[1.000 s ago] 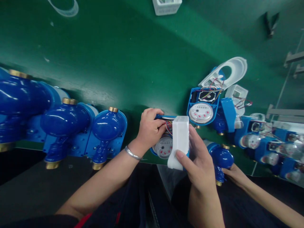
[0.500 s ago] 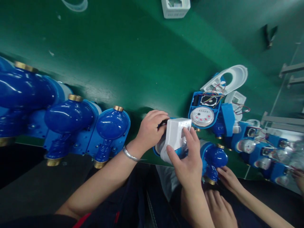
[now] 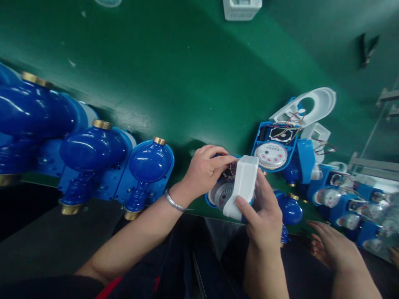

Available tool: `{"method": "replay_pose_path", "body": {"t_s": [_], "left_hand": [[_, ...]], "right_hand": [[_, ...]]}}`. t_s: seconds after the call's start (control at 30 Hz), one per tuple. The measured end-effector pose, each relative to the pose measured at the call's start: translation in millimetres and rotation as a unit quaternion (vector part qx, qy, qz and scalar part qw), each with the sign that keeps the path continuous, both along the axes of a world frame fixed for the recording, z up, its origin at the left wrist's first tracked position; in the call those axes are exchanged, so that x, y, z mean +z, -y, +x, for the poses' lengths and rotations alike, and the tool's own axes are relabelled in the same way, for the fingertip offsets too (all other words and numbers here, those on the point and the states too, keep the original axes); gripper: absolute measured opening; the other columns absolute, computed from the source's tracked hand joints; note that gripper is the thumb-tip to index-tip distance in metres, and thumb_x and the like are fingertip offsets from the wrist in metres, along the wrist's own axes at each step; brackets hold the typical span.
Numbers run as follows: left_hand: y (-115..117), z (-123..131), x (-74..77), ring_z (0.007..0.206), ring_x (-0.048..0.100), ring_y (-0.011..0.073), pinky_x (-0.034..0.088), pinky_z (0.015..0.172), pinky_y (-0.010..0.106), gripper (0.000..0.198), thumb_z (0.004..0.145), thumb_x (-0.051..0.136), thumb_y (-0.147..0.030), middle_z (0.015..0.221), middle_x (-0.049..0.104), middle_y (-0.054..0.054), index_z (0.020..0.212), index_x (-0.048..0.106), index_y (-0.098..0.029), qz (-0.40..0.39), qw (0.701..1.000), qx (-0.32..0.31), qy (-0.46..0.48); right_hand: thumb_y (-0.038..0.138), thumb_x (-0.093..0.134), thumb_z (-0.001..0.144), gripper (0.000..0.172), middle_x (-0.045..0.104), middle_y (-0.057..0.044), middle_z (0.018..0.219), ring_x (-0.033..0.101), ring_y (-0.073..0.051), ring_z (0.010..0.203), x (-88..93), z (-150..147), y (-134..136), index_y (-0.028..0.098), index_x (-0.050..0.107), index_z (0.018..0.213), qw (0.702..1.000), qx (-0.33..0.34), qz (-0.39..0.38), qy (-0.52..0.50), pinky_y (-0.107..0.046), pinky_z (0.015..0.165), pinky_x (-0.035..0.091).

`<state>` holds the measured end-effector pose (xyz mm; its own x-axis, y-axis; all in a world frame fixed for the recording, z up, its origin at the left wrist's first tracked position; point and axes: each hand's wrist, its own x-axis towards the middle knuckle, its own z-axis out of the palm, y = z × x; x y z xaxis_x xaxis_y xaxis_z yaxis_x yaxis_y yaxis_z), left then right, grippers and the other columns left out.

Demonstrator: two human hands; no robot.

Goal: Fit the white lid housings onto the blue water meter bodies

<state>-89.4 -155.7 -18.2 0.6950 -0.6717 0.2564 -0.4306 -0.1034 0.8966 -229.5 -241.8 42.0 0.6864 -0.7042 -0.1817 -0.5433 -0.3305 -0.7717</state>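
My right hand (image 3: pixel 264 211) grips a white plastic meter cover (image 3: pixel 246 182), tilted on edge with the thumb on its near face. Behind and left of the cover is a water meter (image 3: pixel 222 194) in a blue housing; its round grey dial shows, partly hidden by the cover. My left hand (image 3: pixel 207 168), with a silver bangle at the wrist, is curled over the meter's upper compartment, where some wires show. Its index finger reaches to the cover's upper edge. What lies between its fingers is hidden.
Several blue meters with brass ends (image 3: pixel 151 162) lie face down along the left. An opened meter (image 3: pixel 271 153) with wires and a tilted white cover (image 3: pixel 321 104) stands at right, more beyond. A co-worker's hands (image 3: pixel 336 245) are at lower right. Dark pliers (image 3: pixel 368 50) lie far right.
The white cover has moved right and turned edge-on, showing more of the dial and compartment. My left index finger now stretches towards the cover. The co-worker's hand has left the neighbouring blue meter.
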Motion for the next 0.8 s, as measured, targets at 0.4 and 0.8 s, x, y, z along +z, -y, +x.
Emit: {"method": "replay_pose_path", "body": {"t_s": [0.4, 0.8], "left_hand": [[-7, -3, -8.6, 0.093, 0.055, 0.0147, 0.049, 0.082, 0.029, 0.018, 0.081, 0.049, -0.020, 0.098, 0.059, 0.007, 0.082, 0.066, -0.017, 0.016, 0.997, 0.043, 0.060], [-2, -3, -2.8, 0.083, 0.054, 0.0147, 0.049, 0.075, 0.029, 0.021, 0.081, 0.046, -0.015, 0.084, 0.060, 0.006, 0.070, 0.065, -0.015, 0.032, 0.995, 0.080, 0.053]], "right_hand": [[0.031, 0.063, 0.070, 0.061, 0.035, -0.009, 0.137, 0.032, -0.027, 0.126, 9.8, 9, -13, 0.025, 0.042, 0.127, 0.997, 0.014, -0.060, -0.048, -0.049, 0.101, 0.031], [0.036, 0.059, 0.073, 0.059, 0.034, -0.016, 0.134, 0.035, -0.031, 0.123, 6.8, 21, -33, 0.020, 0.041, 0.127, 0.968, 0.039, -0.218, -0.121, -0.053, 0.096, 0.035]]}}
